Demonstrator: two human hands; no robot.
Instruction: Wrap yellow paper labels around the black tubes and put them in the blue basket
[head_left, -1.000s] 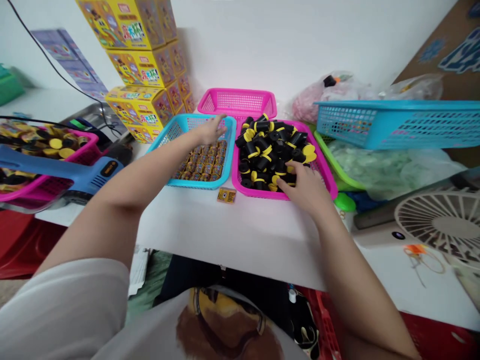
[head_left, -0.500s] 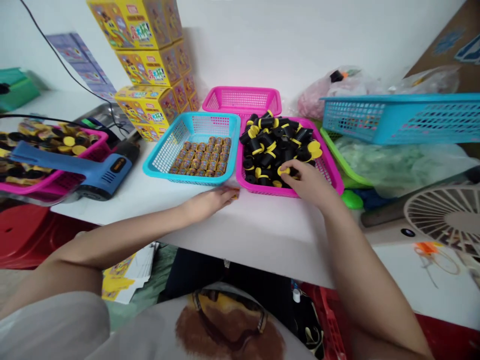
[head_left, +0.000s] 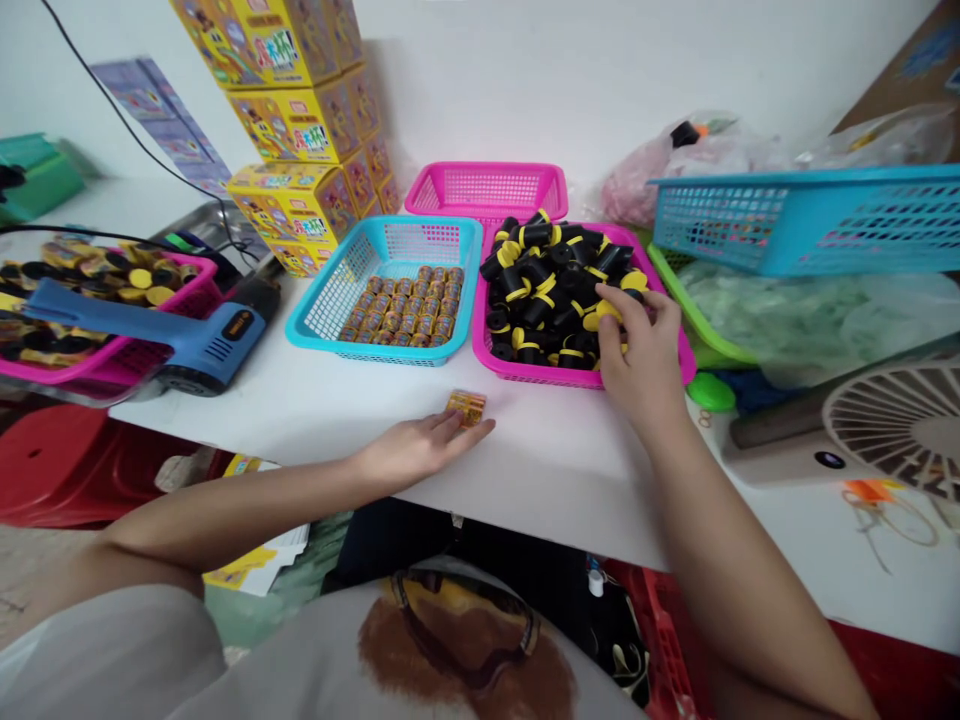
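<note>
My right hand (head_left: 641,345) is at the front right of a pink plastic basket (head_left: 525,376), its fingers pinching a yellow-and-black piece (head_left: 609,314). The basket is heaped with black cylinders with yellow parts (head_left: 544,285). My left hand (head_left: 416,450) lies on the white table, its fingertips at a small gold printed packet (head_left: 466,407). Behind that packet stands a turquoise basket (head_left: 315,322) holding neat rows of small gold-and-brown capsules (head_left: 401,305).
Behind the baskets are a stack of yellow printed boxes (head_left: 292,120) and an empty pink basket (head_left: 487,190). A blue heat gun (head_left: 217,340) lies left, by a loaded pink tray (head_left: 97,375). A turquoise basket (head_left: 795,225), plastic bags and a fan (head_left: 892,420) stand right.
My left hand has slid back off the gold packet, which now shows fully on the table. My right hand has moved to the basket's right side and pinches a piece.
</note>
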